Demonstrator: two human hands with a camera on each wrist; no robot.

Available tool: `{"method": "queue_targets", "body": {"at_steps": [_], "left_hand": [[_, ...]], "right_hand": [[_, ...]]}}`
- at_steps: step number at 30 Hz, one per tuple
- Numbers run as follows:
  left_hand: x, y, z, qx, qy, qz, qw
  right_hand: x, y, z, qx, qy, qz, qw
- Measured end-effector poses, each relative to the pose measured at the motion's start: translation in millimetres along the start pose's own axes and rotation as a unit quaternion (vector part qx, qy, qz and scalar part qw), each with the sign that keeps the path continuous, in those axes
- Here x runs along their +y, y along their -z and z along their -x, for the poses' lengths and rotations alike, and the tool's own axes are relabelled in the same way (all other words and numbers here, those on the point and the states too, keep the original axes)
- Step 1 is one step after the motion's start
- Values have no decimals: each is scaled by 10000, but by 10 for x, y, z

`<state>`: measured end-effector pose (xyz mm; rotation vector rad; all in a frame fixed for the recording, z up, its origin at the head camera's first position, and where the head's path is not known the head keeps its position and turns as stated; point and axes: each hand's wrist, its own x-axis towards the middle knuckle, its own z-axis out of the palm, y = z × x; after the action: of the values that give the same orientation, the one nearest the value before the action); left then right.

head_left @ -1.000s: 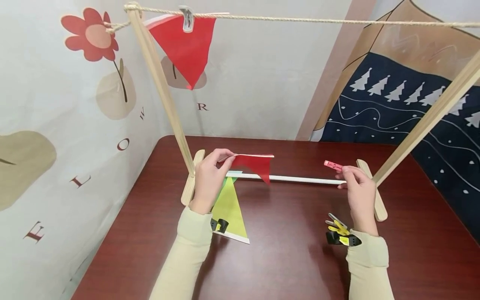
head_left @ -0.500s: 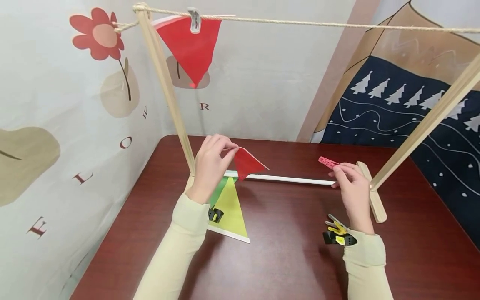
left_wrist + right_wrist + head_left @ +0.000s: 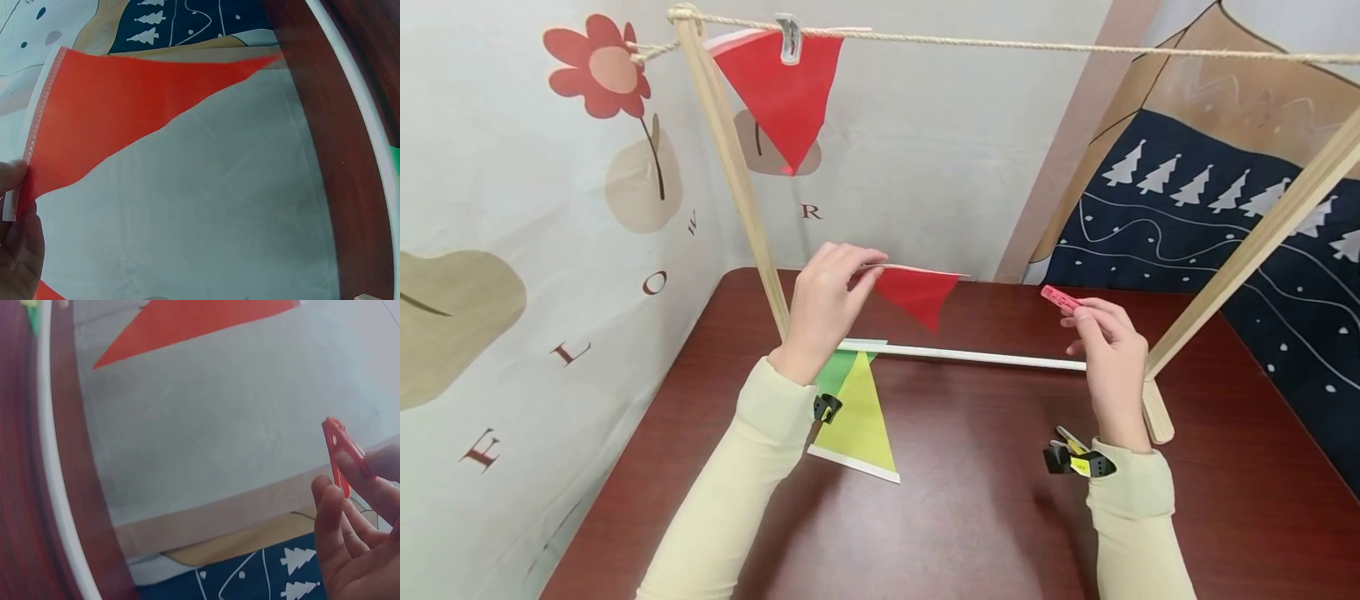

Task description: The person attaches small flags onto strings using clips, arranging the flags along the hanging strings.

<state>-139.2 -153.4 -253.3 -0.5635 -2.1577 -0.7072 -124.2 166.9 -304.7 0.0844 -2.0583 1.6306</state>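
My left hand pinches one end of the white stitched edge of a red triangular pennant. In the left wrist view the pennant spreads away from thumb and fingers, its point free. A red clothespin is held between the thumb and fingers of my right hand, and its nose points up and left. The right wrist view shows this clothespin from the side. Above, another red pennant hangs from a rope under a grey clothespin.
Two wooden posts carry the rope, joined low down by a white rod. On the brown table lie a yellow pennant and a green one. More clothespins lie beside the right wrist, partly hidden by its strap.
My left hand has risen from near the white rod with the red pennant, which swung and now hangs higher. My right hand has lifted slightly, still holding the red clothespin.
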Motion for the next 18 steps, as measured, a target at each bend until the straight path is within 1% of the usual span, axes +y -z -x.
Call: {"method": "queue_targets", "body": {"at_steps": [2,4,5,6,8,10,18], "left_hand": [[25,3,-41,-15,-14,-9,10000],[45,5,-81,-61,10,-5,10000],[54,7,-97,-103,25,-6,9999],[63,8,-114,-133,38,5,9999],[87,18,-151,-167,37,19,9999],[111,36,-191,-168,1,18,9999],[194,126,-371,-28,-304,-88,9995]], "right_hand": [[-45,-7,-20,120,-102,-490,9987],[-44,-14,-56,229,-188,-1091,9936],[-37,-17,-74,274,-221,-1331,9905],[-37,-19,-86,297,-238,-1459,9886],[-67,-24,-100,303,-273,-1639,9856],[-92,-30,-109,290,-248,-1693,9848],[-217,-61,-143,244,-135,-1932,9808]]}}
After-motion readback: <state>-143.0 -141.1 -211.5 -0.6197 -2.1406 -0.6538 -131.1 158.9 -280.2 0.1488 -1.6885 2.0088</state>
